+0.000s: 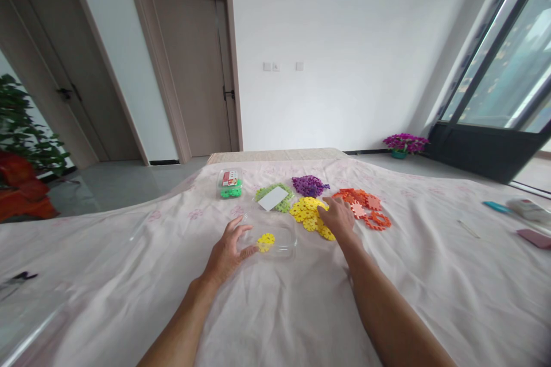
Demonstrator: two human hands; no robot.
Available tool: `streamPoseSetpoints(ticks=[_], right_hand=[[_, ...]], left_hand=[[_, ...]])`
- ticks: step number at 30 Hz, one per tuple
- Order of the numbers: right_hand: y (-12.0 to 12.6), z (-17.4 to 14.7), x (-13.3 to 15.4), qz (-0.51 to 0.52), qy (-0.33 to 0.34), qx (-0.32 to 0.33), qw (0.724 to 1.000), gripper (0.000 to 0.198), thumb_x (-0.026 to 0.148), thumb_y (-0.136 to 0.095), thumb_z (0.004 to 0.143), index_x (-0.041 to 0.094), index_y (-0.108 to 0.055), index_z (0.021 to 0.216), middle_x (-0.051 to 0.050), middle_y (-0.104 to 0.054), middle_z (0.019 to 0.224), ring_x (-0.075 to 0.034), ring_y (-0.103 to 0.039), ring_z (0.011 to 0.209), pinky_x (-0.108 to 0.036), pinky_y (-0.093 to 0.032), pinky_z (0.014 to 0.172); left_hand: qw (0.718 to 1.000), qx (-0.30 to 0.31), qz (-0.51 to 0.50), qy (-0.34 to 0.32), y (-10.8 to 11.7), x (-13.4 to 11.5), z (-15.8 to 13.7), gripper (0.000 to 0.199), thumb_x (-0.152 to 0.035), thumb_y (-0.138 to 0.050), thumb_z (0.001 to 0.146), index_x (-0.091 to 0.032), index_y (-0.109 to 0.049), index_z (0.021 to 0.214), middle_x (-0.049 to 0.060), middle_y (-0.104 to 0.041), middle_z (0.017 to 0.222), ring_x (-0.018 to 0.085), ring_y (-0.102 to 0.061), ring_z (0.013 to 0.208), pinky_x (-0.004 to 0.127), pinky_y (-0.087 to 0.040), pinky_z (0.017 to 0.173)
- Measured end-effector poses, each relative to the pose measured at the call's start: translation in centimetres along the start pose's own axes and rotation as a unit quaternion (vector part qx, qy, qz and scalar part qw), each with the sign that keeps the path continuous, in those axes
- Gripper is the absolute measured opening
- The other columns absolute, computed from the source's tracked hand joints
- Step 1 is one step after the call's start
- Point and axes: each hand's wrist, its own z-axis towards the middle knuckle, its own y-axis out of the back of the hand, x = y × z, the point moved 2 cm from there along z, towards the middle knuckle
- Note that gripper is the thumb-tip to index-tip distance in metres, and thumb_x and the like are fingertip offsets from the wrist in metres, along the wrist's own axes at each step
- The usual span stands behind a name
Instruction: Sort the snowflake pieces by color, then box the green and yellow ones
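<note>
My left hand [232, 245] is curved round the left end of a clear plastic box [284, 250], thumb at the near side and fingers at the far side. A few yellow toothed plastic discs [266, 240] lie inside it. My right hand [338, 217] reaches over a pile of yellow discs [307, 210], its thumb and fingertips slightly apart at the pile's right side. Whether a disc is between them is hard to see. Beyond that hand lie orange discs [369, 200], some linked into a ring [379, 221].
Purple discs [309, 185] lie behind the yellow pile. A white card [274, 198] rests over light green discs [284, 205]. A labelled clear box [230, 183] holds green discs. A wrinkled pale cloth [275, 309] covers the table. At far right are a blue item [496, 207] and a pinkish one [534, 238].
</note>
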Motion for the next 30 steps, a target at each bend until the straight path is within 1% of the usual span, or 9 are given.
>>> streamPoseSetpoints(ticks=[5,11,13,17,20,22,26,28,30], right_hand=[[0.2,0.7,-2.0,-0.037,-0.009,0.074,0.997,0.042,0.049,-0.055,0.081,0.027,-0.076,0.110,-0.013,-0.064,0.117,-0.034,-0.053,0.112,-0.040,-0.043,0.086],[0.1,0.9,-2.4,-0.011,-0.003,0.056,0.998,0.039,0.050,-0.062,0.074,0.027,-0.078,0.101,-0.012,-0.069,0.111,-0.033,-0.057,0.109,-0.037,-0.043,0.081],[0.4,1.0,-2.5,0.012,-0.009,0.050,0.999,0.036,0.049,-0.064,0.073,0.027,-0.078,0.097,-0.010,-0.071,0.106,-0.031,-0.059,0.105,-0.035,-0.043,0.078],[0.8,1.3,-2.4,0.096,-0.025,0.056,0.994,0.028,0.046,-0.065,0.074,0.024,-0.076,0.087,-0.005,-0.072,0.085,-0.024,-0.065,0.083,-0.030,-0.041,0.068],[1.0,1.5,-1.6,0.181,-0.003,0.045,0.982,0.026,0.044,-0.066,0.073,0.021,-0.074,0.082,-0.003,-0.071,0.075,-0.020,-0.064,0.072,-0.028,-0.040,0.062],[1.0,1.4,-0.4,0.270,0.027,0.052,0.961,0.029,0.045,-0.067,0.072,0.019,-0.073,0.081,-0.002,-0.070,0.072,-0.018,-0.063,0.068,-0.027,-0.041,0.060],[1.4,-0.3,3.6,0.445,0.075,0.123,0.884,0.029,0.044,-0.072,0.068,0.017,-0.070,0.079,-0.002,-0.068,0.071,-0.015,-0.060,0.064,-0.025,-0.042,0.058],[1.7,-1.8,5.8,0.491,0.091,0.173,0.849,0.027,0.042,-0.074,0.068,0.017,-0.069,0.077,-0.001,-0.067,0.068,-0.013,-0.056,0.060,-0.023,-0.040,0.055],[1.8,-3.0,7.7,0.502,0.101,0.222,0.830,0.025,0.040,-0.074,0.068,0.017,-0.068,0.075,0.001,-0.064,0.063,-0.011,-0.052,0.054,-0.022,-0.038,0.052]], left_hand=[[1.000,0.001,-0.001,-0.003,-0.1,0.2,0.0,0.054,-0.058,-0.064,0.081,-0.026,-0.061,0.124,0.013,-0.040,0.150,0.026,-0.063,0.115,0.046,-0.052,0.100],[1.000,0.000,-0.007,-0.011,-0.1,0.5,-0.1,0.056,-0.059,-0.064,0.081,-0.026,-0.060,0.126,0.014,-0.040,0.151,0.025,-0.062,0.116,0.044,-0.053,0.099],[1.000,0.001,-0.008,-0.009,-0.1,0.4,-0.1,0.056,-0.059,-0.064,0.081,-0.026,-0.061,0.126,0.013,-0.039,0.151,0.026,-0.062,0.117,0.044,-0.052,0.100],[1.000,0.006,-0.004,0.001,0.0,0.3,-0.1,0.056,-0.060,-0.063,0.081,-0.026,-0.061,0.125,0.013,-0.037,0.152,0.025,-0.065,0.111,0.044,-0.052,0.100],[1.000,0.012,0.002,0.003,0.0,0.0,-0.1,0.056,-0.061,-0.062,0.081,-0.026,-0.060,0.126,0.014,-0.036,0.153,0.025,-0.064,0.111,0.045,-0.052,0.099],[1.000,0.013,0.003,0.003,0.1,-0.1,-0.1,0.057,-0.061,-0.062,0.082,-0.026,-0.060,0.126,0.014,-0.036,0.153,0.025,-0.064,0.113,0.045,-0.052,0.099],[1.000,0.018,0.005,0.008,0.2,-0.4,-0.1,0.057,-0.061,-0.062,0.082,-0.026,-0.060,0.127,0.013,-0.036,0.153,0.027,-0.061,0.118,0.045,-0.051,0.101],[1.000,0.022,0.008,0.014,0.3,-0.6,-0.1,0.057,-0.061,-0.062,0.082,-0.026,-0.060,0.127,0.013,-0.036,0.153,0.027,-0.060,0.119,0.046,-0.050,0.101],[0.999,0.025,0.009,0.020,0.3,-0.8,-0.1,0.057,-0.061,-0.061,0.082,-0.027,-0.060,0.127,0.013,-0.035,0.154,0.026,-0.060,0.119,0.046,-0.050,0.102]])
